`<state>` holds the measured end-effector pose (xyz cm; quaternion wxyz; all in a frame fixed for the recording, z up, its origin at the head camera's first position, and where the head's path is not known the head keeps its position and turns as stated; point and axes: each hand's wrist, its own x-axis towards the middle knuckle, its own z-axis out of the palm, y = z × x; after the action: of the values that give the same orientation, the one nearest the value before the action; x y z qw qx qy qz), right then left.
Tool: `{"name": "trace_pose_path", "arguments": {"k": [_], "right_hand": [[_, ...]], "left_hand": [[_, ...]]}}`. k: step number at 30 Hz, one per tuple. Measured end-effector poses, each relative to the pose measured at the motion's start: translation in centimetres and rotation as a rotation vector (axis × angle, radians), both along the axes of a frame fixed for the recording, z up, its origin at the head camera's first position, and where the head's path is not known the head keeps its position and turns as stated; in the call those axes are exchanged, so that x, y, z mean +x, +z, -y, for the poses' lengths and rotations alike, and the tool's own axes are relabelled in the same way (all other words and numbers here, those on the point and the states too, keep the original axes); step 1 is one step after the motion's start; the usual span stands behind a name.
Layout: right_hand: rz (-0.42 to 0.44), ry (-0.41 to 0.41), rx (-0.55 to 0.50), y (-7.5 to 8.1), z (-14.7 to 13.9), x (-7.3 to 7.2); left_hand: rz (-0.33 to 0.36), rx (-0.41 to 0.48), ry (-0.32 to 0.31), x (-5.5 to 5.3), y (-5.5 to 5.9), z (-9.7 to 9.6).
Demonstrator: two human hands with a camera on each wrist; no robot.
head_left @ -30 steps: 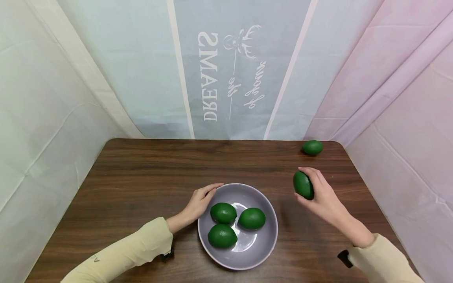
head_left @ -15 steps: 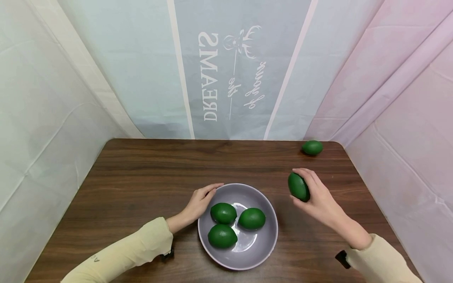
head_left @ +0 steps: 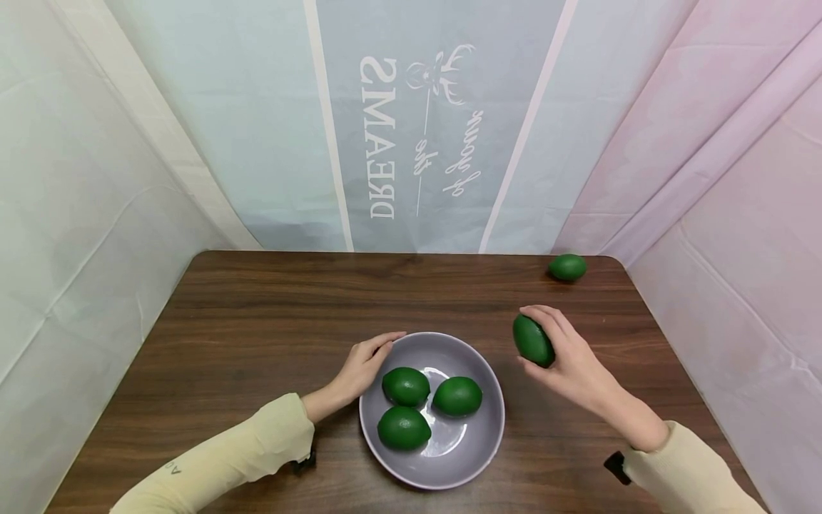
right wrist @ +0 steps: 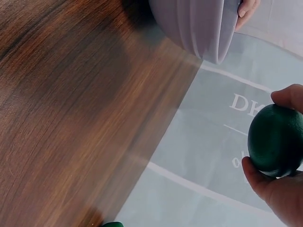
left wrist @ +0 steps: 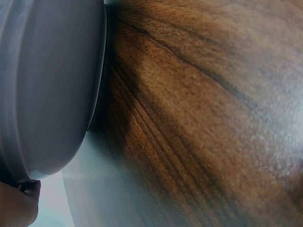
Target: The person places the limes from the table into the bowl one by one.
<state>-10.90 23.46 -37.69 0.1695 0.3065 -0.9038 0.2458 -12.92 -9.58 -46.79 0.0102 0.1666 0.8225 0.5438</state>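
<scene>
A grey-purple bowl (head_left: 432,477) stands on the table with three green limes inside: an upper left lime (head_left: 406,387), a lower left lime (head_left: 403,428) and a right-hand lime (head_left: 457,397). My left hand (head_left: 361,368) holds the bowl's upper left rim; in the left wrist view, a fingertip (left wrist: 19,203) meets the rim. To the right of the bowl, my right hand (head_left: 571,360) grips another lime (head_left: 533,341) between thumb and fingers. The right wrist view shows this held lime (right wrist: 274,140) raised, with the bowl (right wrist: 194,23) beyond it.
One more lime (head_left: 568,267) lies at the far right corner of the dark wood table (head_left: 289,300). Behind the table hangs a light blue printed cloth (head_left: 417,143), with pale cloth walls on both sides.
My right hand has moved left toward the bowl, carrying its lime. The left hand, the bowl and the other limes stay where they were.
</scene>
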Motion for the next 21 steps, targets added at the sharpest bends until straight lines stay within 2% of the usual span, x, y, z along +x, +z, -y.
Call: {"name": "trace_pose_path", "arguments": {"k": [21], "right_hand": [[0.032, 0.097, -0.008, 0.1, 1.3, 0.2]], "left_hand": [[-0.004, -0.005, -0.003, 0.0, 0.0, 0.0]]}}
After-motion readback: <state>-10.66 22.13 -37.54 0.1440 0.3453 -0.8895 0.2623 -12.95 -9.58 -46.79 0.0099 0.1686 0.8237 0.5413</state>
